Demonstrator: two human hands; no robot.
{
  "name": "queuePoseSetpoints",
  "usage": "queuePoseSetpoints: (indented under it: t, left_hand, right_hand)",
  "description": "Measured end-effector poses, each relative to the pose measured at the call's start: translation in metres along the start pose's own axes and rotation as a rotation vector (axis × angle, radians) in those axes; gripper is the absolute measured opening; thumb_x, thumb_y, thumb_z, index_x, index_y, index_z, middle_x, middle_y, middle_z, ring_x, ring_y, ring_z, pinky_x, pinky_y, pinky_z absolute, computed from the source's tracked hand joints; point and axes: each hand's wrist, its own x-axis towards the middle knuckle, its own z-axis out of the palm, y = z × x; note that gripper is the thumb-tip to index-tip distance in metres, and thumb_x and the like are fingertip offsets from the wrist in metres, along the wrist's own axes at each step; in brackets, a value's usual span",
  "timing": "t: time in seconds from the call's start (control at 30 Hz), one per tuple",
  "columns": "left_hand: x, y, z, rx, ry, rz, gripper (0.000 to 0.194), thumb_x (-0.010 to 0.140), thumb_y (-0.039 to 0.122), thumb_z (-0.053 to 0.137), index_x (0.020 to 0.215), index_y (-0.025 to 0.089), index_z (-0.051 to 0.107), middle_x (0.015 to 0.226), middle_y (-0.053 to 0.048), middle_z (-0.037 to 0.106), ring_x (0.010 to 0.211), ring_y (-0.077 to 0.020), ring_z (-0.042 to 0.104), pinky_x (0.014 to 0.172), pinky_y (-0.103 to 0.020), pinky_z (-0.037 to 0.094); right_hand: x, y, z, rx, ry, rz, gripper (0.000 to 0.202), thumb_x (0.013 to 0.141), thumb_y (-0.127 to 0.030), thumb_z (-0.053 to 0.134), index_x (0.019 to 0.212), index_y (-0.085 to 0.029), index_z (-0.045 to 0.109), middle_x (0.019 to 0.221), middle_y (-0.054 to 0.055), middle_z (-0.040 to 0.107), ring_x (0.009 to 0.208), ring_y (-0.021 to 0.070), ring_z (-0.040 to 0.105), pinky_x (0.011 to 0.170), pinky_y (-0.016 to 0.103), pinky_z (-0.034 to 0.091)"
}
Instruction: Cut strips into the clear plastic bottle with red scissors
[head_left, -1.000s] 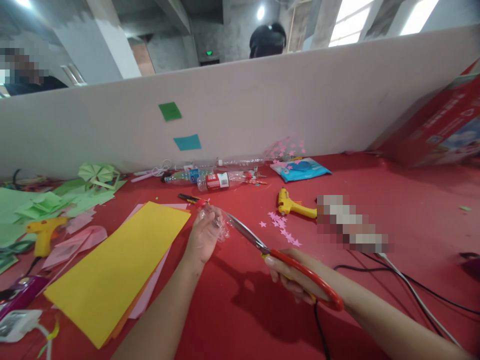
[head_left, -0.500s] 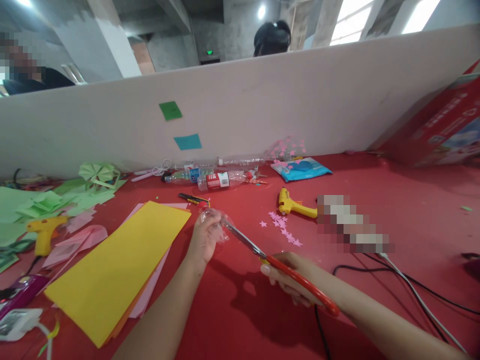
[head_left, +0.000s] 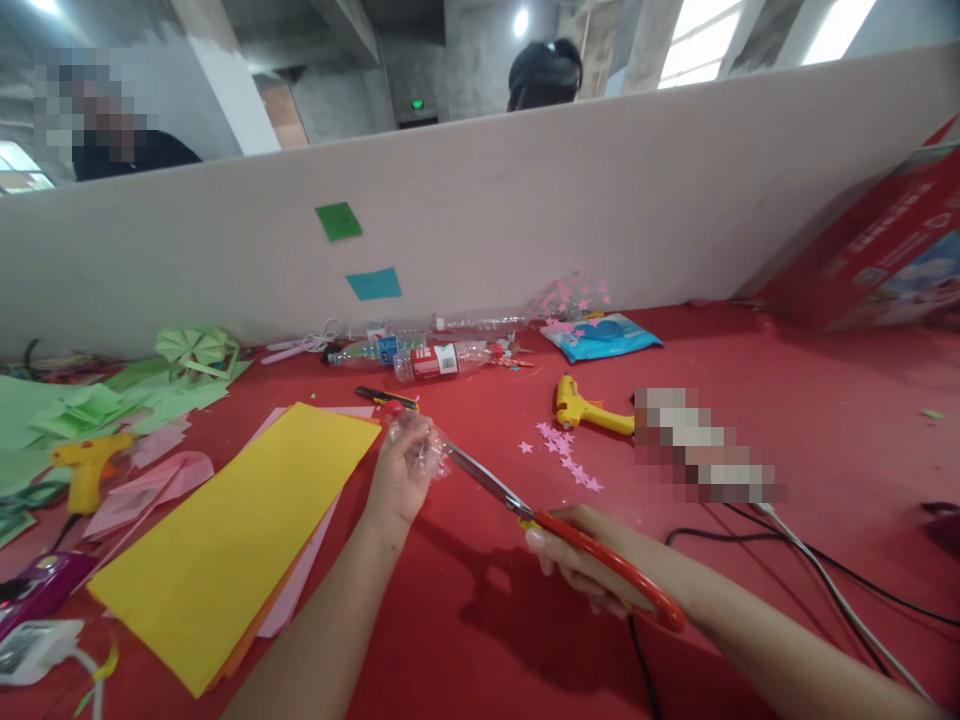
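Near the middle of the table, my left hand is closed around a clear plastic bottle top. Its red cap points away from me, and my fingers hide part of the plastic. Long red-handled scissors are in my right hand, lower and to the right. Their steel blades point up and left, with the tips at the edge of the clear plastic. Whether the blades touch the plastic I cannot tell. A black and yellow cutter knife lies just beyond my left hand.
Yellow paper sheets lie left of my arm. Several plastic bottles rest along the white partition. Pink stars and a yellow glue gun lie right of centre. Cables cross the right side.
My left hand has shifted slightly left with the bottle top, which is turned a little. The scissors have barely moved. Behind the partition, a person at the left has moved right.
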Motion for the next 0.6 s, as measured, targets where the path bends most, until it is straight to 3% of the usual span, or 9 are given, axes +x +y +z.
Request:
queuePoseSetpoints:
  t: [0.23, 0.6]
  left_hand:
    - [0.0, 0.0, 0.001, 0.001, -0.039, 0.033, 0.018, 0.059, 0.006, 0.07, 0.073, 0.015, 0.061, 0.063, 0.003, 0.062, 0.051, -0.0044, 0.052, 0.055, -0.018, 0.042]
    - [-0.01, -0.009, 0.004, 0.107, -0.071, 0.078, 0.03, 0.06, 0.012, 0.076, 0.082, 0.018, 0.058, 0.067, 0.006, 0.06, 0.056, -0.0062, 0.055, 0.059, -0.022, 0.039]
  right_hand:
    - [-0.003, 0.003, 0.001, 0.012, -0.043, -0.033, 0.053, 0.081, -0.07, 0.049, 0.072, -0.018, 0.049, 0.045, -0.009, 0.04, 0.033, 0.0047, 0.038, 0.035, 0.015, 0.033]
    - [-0.003, -0.004, 0.012, 0.07, 0.001, 0.001, 0.053, 0.078, -0.07, 0.049, 0.069, -0.018, 0.049, 0.042, -0.009, 0.04, 0.03, 0.0042, 0.037, 0.032, 0.015, 0.03]
